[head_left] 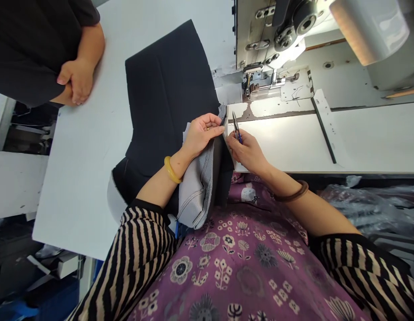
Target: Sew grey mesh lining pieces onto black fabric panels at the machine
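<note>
A large piece of black fabric (167, 89) with a grey underside lies over the white table and hangs toward my lap. My left hand (202, 133) pinches its folded grey edge (196, 187), thumb and forefinger together near the seam. Just to the right, my right hand (247, 151) is closed around a pair of thread snips (236, 127), blades pointing up and away from me. The right fingertips are close to the fabric's edge; whether they touch it I cannot tell.
A sewing machine (260, 49) stands at the upper right, its needle area beyond my hands. On its bed lies a black-edged strip (324, 125). Across the white table (76, 187) a person in dark clothes rests their hands (78, 80) at the edge. Plastic wrapping (367, 209) is at the right.
</note>
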Action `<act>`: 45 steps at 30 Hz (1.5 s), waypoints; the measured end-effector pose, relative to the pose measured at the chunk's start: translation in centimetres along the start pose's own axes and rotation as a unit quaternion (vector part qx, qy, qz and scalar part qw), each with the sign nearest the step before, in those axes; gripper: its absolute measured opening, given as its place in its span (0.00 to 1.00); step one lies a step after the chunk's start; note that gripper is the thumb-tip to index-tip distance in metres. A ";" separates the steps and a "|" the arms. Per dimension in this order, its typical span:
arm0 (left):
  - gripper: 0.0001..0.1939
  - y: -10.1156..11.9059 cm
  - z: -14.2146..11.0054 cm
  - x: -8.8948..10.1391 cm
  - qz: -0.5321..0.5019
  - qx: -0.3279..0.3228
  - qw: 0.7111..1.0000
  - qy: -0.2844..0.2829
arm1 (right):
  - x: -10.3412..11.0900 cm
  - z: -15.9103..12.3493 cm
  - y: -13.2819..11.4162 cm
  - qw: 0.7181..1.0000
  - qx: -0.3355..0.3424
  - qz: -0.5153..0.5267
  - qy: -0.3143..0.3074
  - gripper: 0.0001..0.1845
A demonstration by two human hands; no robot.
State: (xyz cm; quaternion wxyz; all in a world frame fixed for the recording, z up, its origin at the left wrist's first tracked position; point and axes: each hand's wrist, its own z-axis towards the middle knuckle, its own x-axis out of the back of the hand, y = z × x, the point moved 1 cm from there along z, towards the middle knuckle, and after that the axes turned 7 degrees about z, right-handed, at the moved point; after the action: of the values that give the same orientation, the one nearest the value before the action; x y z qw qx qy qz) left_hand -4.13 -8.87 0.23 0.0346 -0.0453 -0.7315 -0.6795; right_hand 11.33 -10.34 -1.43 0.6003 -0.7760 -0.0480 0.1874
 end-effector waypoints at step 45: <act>0.11 -0.2 0.3 -0.4 0.031 0.026 0.999 0.000 | 2.7 -0.9 -2.6 0.999 0.021 -0.011 0.043 0.20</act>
State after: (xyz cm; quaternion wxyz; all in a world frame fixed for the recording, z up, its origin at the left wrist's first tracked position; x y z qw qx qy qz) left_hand -3.72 -8.64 -0.03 0.0572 -0.0672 -0.7473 -0.6586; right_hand 14.55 -9.65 0.62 0.6201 -0.7700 -0.0263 0.1481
